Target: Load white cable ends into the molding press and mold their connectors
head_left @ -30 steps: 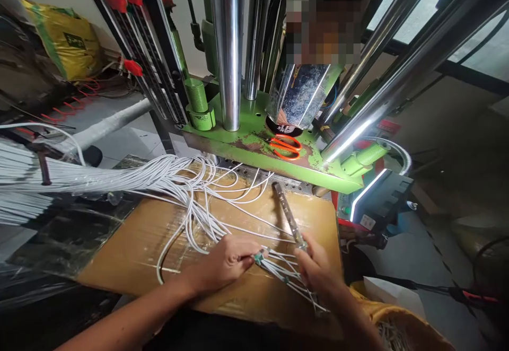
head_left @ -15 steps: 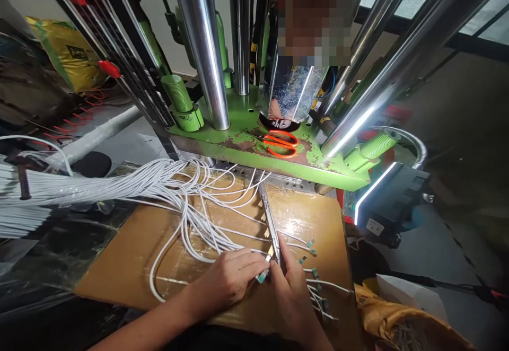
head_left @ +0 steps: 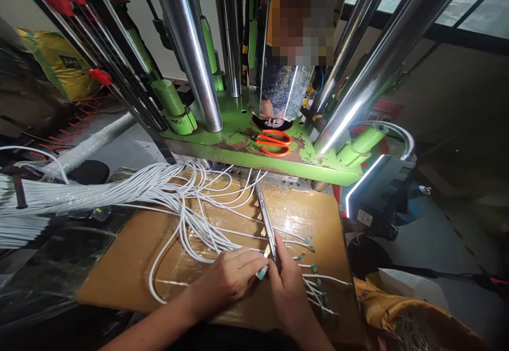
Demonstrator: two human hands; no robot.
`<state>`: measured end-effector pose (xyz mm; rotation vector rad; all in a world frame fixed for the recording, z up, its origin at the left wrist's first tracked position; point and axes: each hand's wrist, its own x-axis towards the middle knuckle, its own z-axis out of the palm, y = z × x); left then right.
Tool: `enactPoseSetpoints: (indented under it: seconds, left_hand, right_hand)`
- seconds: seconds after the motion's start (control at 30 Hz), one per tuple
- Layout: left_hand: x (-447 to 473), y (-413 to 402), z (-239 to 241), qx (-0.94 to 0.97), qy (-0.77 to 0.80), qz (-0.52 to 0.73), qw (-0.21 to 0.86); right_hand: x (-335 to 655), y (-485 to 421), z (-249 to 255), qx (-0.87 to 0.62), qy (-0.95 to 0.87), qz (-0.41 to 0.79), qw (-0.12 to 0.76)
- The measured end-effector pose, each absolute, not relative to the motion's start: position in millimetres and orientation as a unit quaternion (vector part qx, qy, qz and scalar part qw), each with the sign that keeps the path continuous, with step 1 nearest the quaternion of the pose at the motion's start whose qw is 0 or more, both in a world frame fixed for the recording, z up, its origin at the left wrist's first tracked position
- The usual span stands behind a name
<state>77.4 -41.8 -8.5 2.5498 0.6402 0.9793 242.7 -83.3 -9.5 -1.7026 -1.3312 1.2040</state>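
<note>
Little has shifted in half a second: beneath the green press base, white cables fan across the taped cardboard board, bare at its near-left. The right hand pins the metal strip; the left hand pinches a teal-tipped connector beside it.

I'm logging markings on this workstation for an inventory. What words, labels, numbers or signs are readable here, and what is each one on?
None can be read.
Yellow and green plastic sack at the far left: a dark printed patch, too blurred to read.
Small white sticker on the dark machine box beside the green metal press base: too small to read.
Orange-handled scissors, white cables: no markings visible.
</note>
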Motion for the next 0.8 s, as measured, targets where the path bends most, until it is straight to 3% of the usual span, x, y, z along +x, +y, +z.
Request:
enactPoseSetpoints:
  seconds: [0.2, 0.33, 0.43, 0.57, 0.8]
  left_hand:
    - [73.7, -23.9, 0.6, 0.728, 0.386, 0.259, 0.504]
    - [71.8, -11.2, 5.3, 0.618, 0.451, 0.268, 0.585]
    - [70.6, -7.5, 8.5, 0.601, 0.480, 0.288, 0.571]
    - [66.3, -6.8, 15.1, 0.707, 0.402, 0.246, 0.527]
    - [66.7, -11.0, -4.3, 0.818, 0.339, 0.304, 0.353]
  right_hand:
    - [242.2, -82.6, 0.9, -0.658, -0.465, 0.505, 0.309]
    - [243.6, -80.4, 3.9, -0.652, -0.438, 0.521, 0.334]
    - [245.0, -78.8, 3.7, -0.638, -0.426, 0.538, 0.348]
    - [246.4, -77.9, 2.0, -0.629, -0.408, 0.558, 0.355]
    - [245.7, -79.2, -1.3, -0.632, -0.400, 0.558, 0.360]
